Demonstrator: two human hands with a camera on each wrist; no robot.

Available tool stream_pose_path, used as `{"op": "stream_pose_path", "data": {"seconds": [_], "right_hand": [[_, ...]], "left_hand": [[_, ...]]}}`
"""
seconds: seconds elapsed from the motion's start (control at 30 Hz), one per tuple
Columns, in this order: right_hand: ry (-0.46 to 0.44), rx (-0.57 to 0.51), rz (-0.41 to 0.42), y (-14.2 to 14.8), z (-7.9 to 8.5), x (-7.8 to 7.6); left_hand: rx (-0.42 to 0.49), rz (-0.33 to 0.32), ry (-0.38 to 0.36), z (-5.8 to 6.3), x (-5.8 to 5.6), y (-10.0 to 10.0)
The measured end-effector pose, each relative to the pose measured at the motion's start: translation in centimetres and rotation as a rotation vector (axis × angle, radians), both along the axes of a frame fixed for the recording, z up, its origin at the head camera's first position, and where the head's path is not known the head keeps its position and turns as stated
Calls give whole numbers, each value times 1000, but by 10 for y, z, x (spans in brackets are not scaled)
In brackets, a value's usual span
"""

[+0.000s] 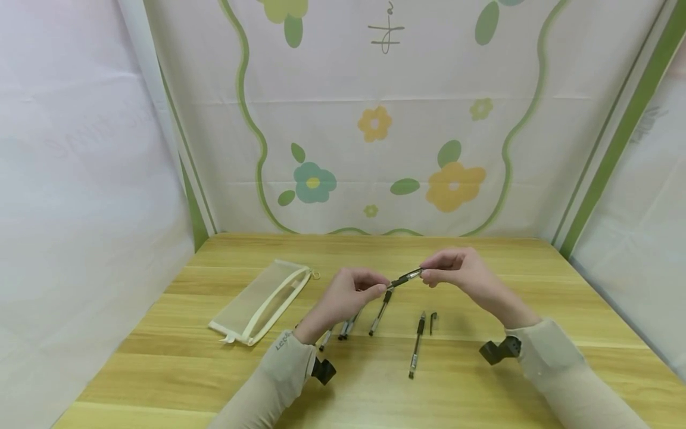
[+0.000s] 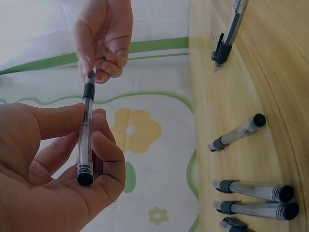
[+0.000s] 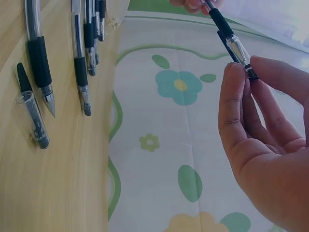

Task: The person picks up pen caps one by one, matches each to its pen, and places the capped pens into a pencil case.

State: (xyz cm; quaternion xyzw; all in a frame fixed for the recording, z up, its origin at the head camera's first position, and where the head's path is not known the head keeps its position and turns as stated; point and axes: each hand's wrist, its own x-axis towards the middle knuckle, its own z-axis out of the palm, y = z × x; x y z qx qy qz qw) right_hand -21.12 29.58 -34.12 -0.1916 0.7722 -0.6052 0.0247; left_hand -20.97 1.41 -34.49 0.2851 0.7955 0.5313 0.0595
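A clear gel pen (image 1: 401, 281) with a black grip hangs above the table between both hands. My left hand (image 1: 345, 298) pinches its barrel, whose black end plug points back toward the palm in the left wrist view. My right hand (image 1: 471, 280) pinches the other end by thumb and fingertips. There a clear cap (image 3: 235, 47) with a black clip covers the pen's tip. Beneath the hands, an uncapped pen (image 1: 417, 348) lies on the table with its bare tip pointing away. Beside that tip lies a loose clear cap (image 3: 32, 116) with a black clip.
Several more pens lie left of the uncapped one, among them one pen (image 1: 380, 313) below the left fingers and a pair of pens (image 2: 256, 200) side by side. A cream zip pouch (image 1: 243, 298) lies at the left of the wooden table (image 1: 177, 357). Printed cloth walls surround it.
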Motion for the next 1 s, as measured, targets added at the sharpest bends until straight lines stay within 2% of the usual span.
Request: {"op": "stream_pose_path", "data": {"seconds": [0.23, 0.43, 0.5, 0.67, 1.0], "right_hand": [[21, -30, -13, 0, 2, 1], [28, -29, -2, 0, 4, 3], [25, -21, -3, -1, 4, 4], [18, -2, -34, -4, 4, 6], [13, -8, -49, -7, 1, 5]], "left_hand": [[10, 7, 28, 0, -1, 0], [63, 13, 58, 21, 13, -1], [67, 22, 52, 21, 13, -2], [50, 43, 34, 7, 0, -3], [47, 48, 35, 9, 2, -5]]}}
